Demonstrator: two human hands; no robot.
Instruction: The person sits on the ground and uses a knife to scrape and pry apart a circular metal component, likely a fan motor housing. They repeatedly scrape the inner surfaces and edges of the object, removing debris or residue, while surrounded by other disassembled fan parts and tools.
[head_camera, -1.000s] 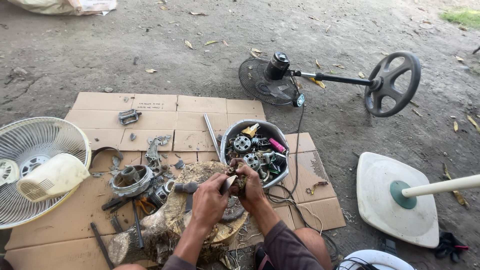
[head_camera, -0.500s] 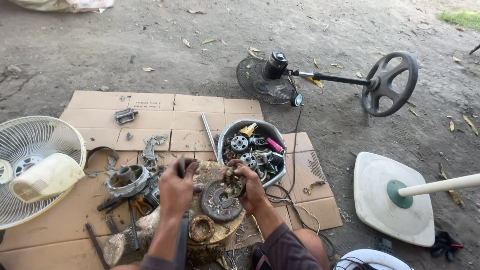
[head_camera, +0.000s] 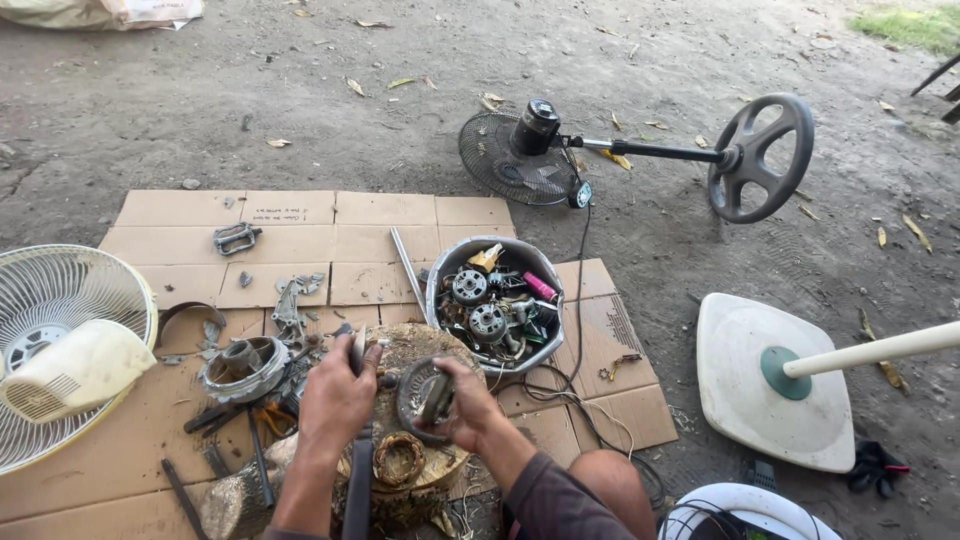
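Note:
My left hand (head_camera: 335, 395) grips a long dark-handled tool (head_camera: 357, 480), hammer-like, whose head points up near the stump's top. My right hand (head_camera: 462, 408) holds a round grey metal motor part (head_camera: 418, 395) on edge against a worn wooden stump (head_camera: 425, 345). The two hands are close together over the stump. A ring of copper winding (head_camera: 398, 458) lies on the stump just below them.
A metal bowl (head_camera: 445, 270) of motor parts sits behind the stump on flattened cardboard (head_camera: 330, 225). Pliers and loose tools (head_camera: 250, 430) and a motor housing (head_camera: 240, 365) lie left. A white fan (head_camera: 60, 350), a black fan (head_camera: 520, 155) on the ground and a white fan base (head_camera: 770, 385) surround me.
My left hand left the small part both hands held, took up the long tool and came back beside the right hand, which now holds the round part on edge.

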